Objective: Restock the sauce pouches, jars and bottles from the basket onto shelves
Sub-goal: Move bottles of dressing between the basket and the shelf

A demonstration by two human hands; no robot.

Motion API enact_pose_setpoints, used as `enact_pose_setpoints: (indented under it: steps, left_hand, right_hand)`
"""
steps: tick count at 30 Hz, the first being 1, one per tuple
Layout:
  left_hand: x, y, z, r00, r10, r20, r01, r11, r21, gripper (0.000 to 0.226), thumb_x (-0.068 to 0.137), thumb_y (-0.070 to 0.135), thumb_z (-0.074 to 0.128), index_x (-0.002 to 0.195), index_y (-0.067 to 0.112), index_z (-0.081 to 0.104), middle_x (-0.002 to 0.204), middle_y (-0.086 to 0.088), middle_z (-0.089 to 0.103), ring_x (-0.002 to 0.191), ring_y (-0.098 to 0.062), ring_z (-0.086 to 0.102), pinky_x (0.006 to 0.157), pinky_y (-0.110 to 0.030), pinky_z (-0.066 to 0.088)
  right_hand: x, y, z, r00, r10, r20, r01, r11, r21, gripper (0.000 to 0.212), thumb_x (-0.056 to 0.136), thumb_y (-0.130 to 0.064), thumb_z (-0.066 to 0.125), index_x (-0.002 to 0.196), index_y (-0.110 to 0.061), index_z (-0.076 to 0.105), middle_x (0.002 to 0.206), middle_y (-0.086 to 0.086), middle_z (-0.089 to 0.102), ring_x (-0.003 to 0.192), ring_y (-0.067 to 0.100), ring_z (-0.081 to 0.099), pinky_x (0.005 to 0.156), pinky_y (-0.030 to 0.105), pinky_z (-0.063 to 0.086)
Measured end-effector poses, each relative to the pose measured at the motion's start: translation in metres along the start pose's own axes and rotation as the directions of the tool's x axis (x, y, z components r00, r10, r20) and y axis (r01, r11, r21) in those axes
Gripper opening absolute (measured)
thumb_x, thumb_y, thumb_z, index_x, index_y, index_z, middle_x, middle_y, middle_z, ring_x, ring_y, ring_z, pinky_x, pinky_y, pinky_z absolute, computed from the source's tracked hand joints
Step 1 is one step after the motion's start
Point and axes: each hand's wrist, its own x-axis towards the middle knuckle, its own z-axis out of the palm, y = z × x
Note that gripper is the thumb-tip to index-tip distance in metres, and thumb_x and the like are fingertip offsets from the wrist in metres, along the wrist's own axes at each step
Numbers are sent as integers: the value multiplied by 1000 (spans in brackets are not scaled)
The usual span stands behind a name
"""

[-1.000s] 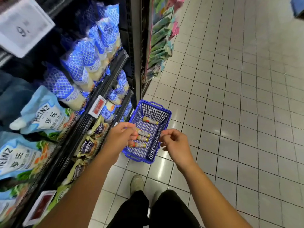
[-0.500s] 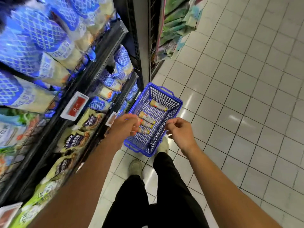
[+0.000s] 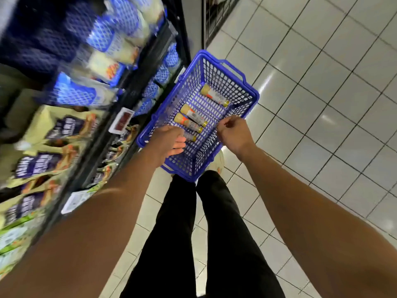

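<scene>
While the person bends over it, the blue basket (image 3: 256, 96) stands on the pale tiled floor (image 3: 326, 108) at about 12 o'clock from the black trouser legs (image 3: 178, 229), just beside the foot of the shelves (image 3: 137, 82). Four sauce bottles lie on their sides in it, caps pointing toward 4 o'clock. The far bottle (image 3: 214, 95) lies apart at the 12 o'clock end. The second bottle (image 3: 194, 115) and third bottle (image 3: 188, 124) lie side by side near the middle. The nearest bottle (image 3: 190, 137) lies at the 7 o'clock end, its base hidden by the left hand (image 3: 167, 140).

That hand reaches in over the 9 o'clock rim, its fingers (image 3: 178, 145) loosely extended and close together, thumb above; whether they touch the nearest bottle I cannot tell. The right hand (image 3: 234, 134) is over the 3 o'clock rim with its fingers curled in; whether they grip the rim I cannot tell.

At 9 to 11 o'clock, blurred, the shelves carry blue-patterned pouches (image 3: 103, 39) above and pale pouches with dark labels (image 3: 53, 130) below, with a price tag (image 3: 121, 123) on the edge.
</scene>
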Motion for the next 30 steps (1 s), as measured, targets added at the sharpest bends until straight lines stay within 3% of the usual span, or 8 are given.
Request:
enact_pose_setpoints:
  steps: [7, 10, 12, 14, 17, 21, 25, 30]
  left_hand:
    - [147, -47, 8, 996, -83, -15, 83, 996, 15, 17, 95, 25, 61, 107, 12, 64, 87, -7, 67, 74, -18, 67, 53, -26, 55]
    - [211, -68, 17, 997, 36, -68, -10, 938, 347, 22, 96, 17, 56, 112, 5, 65, 93, -13, 67, 77, -25, 67, 60, -29, 54]
    - [248, -81, 17, 973, 222, -66, -113, 704, 701, 22, 96, 23, 57, 106, 5, 66, 107, -17, 66, 98, -35, 64, 67, -30, 41]
    - [281, -92, 13, 923, 383, 44, -213, 411, 886, 16, 92, 23, 59, 99, 8, 61, 109, -19, 64, 101, -37, 60, 69, -32, 34]
    - [327, -101, 8, 837, 510, 199, -325, 170, 930, 28, 82, 12, 63, 110, 8, 61, 113, -17, 60, 104, -38, 55, 80, -42, 45]
    - [376, -98, 11, 783, 511, 354, -337, -129, 932, 31, 83, 9, 61, 114, 9, 57, 123, -15, 51, 115, -37, 47, 93, -46, 39]
    - [406, -99, 20, 783, 505, 363, -269, -250, 930, 34, 84, 5, 58, 118, 10, 55, 128, -14, 49, 118, -35, 47, 91, -45, 39]
    - [425, -109, 28, 828, 445, 342, -158, -400, 903, 39, 91, 18, 56, 129, 17, 49, 133, -11, 53, 125, -32, 45, 105, -43, 31]
  right_hand:
    - [114, 69, 48, 996, 26, 86, -7, 977, -212, 7, 93, -12, 59, 89, -8, 63, 76, 10, 62, 66, 24, 58, 63, 36, 50]
    - [171, 104, 70, 995, 18, 101, 16, 945, -325, 10, 93, -19, 63, 94, -10, 65, 78, 9, 63, 63, 20, 56, 62, 29, 45]
    - [205, 125, 84, 991, 31, 128, 23, 915, -402, 17, 93, -22, 66, 95, -5, 64, 82, 14, 64, 67, 23, 56, 64, 32, 46]
    - [237, 144, 98, 990, 44, 135, 27, 876, -482, 29, 92, -25, 68, 99, 4, 66, 92, 24, 68, 77, 28, 60, 70, 42, 52]
    - [277, 169, 116, 988, 56, 147, 36, 831, -555, 31, 92, -26, 68, 102, 3, 67, 102, 26, 69, 95, 35, 66, 75, 43, 53]
    - [321, 192, 136, 990, 55, 132, 40, 782, -622, 33, 95, -33, 62, 111, -5, 59, 110, 21, 64, 104, 35, 63, 71, 30, 39]
    - [354, 202, 163, 994, -2, 105, 71, 753, -654, 41, 95, -37, 60, 118, -4, 53, 112, 20, 61, 110, 37, 59, 75, 35, 41]
    - [373, 216, 183, 995, 68, 70, -8, 772, -635, 63, 84, -31, 73, 134, -10, 42, 134, 20, 46, 123, 41, 49, 102, 46, 46]
